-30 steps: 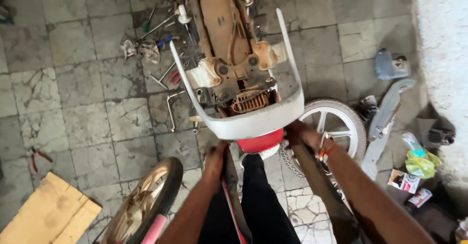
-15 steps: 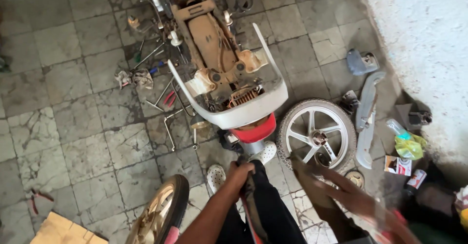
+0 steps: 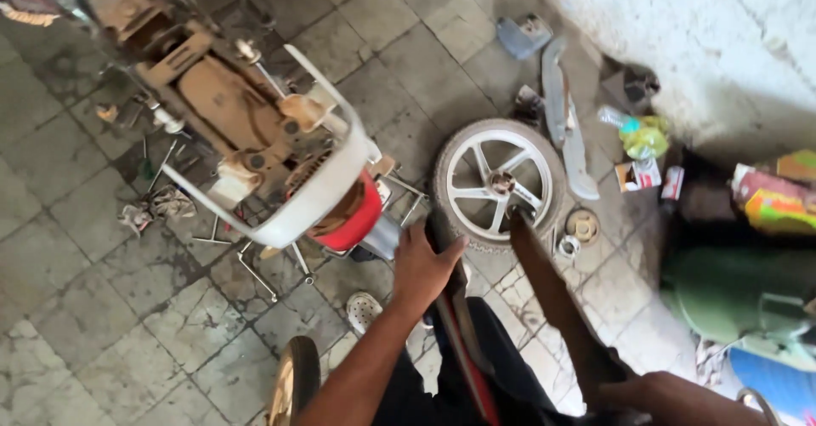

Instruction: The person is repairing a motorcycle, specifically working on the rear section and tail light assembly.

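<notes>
The left hand (image 3: 422, 264) is closed around the top of a black panel with a red stripe (image 3: 459, 324), near the middle. The right hand (image 3: 650, 389), low at the right, grips a long dark brown strip (image 3: 552, 303). Just beyond lies a white spoked wheel (image 3: 497, 184). To the left stands a stripped scooter frame (image 3: 246, 128) with a red part (image 3: 353, 218).
</notes>
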